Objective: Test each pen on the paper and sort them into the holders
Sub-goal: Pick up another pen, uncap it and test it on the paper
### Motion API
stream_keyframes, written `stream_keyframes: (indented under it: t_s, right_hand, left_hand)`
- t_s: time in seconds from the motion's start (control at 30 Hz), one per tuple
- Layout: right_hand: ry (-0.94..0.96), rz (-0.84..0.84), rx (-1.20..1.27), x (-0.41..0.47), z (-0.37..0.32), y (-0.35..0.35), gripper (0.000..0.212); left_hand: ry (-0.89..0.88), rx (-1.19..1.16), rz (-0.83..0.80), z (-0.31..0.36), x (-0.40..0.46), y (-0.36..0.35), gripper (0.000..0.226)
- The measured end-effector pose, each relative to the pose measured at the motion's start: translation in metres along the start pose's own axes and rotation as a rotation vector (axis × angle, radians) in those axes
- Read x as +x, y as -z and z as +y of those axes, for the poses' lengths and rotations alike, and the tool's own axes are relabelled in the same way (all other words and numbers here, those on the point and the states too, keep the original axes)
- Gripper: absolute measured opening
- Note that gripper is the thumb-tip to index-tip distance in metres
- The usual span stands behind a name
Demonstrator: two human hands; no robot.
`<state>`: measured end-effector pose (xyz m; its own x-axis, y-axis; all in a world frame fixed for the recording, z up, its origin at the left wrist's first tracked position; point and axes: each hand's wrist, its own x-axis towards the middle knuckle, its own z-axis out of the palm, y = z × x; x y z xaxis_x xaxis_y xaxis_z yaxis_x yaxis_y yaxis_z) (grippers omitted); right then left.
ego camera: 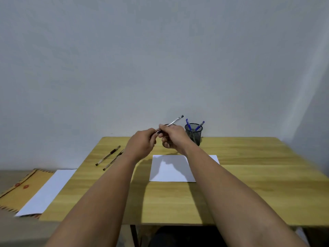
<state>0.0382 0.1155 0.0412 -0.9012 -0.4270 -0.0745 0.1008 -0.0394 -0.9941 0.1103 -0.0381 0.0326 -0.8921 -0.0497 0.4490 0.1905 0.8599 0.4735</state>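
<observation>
Black pen is gripped by both hands, left & right, above wood table w/ white paper; mesh holder stood by grey wall.

Two bare forearms extended forward and converging, left hand curled with fingertips pinched toward the right, right hand raised beside it, fingers closed around a slim clear-barrelled pen, hands nearly touching above the surface
</observation>
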Motion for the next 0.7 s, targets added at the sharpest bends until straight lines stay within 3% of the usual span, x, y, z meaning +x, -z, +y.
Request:
stream_keyframes:
  t_s: [0.1, 0.23, 0.4, 0.57, 0.7]
  right_hand:
    - [-0.004, 0.099, 0.004, 0.002, 0.006, 0.006, 0.03]
    - [-0.035, 0.259, 0.051, 0.013, 0.012, 0.005, 0.024]
    - [-0.011, 0.636, 0.133, 0.035, -0.005, 0.059, 0.03]
    - [0.112, 0.46, -0.155, 0.052, 0.002, 0.061, 0.027]
    - [0.161, 0.413, -0.212, 0.064, 0.04, 0.05, 0.021]
  left_hand:
    - [0.073, -0.132, -0.092, 0.013, 0.005, -0.009, 0.029]
    - [0.17, -0.304, -0.162, 0.025, 0.016, -0.017, 0.03]
    - [0.384, -0.318, -0.281, -0.031, -0.005, -0.021, 0.028]
    - [0.391, 0.001, -0.052, -0.079, -0.015, -0.042, 0.02]
    - [0.245, 0.342, -0.098, -0.102, -0.002, -0.064, 0.025]
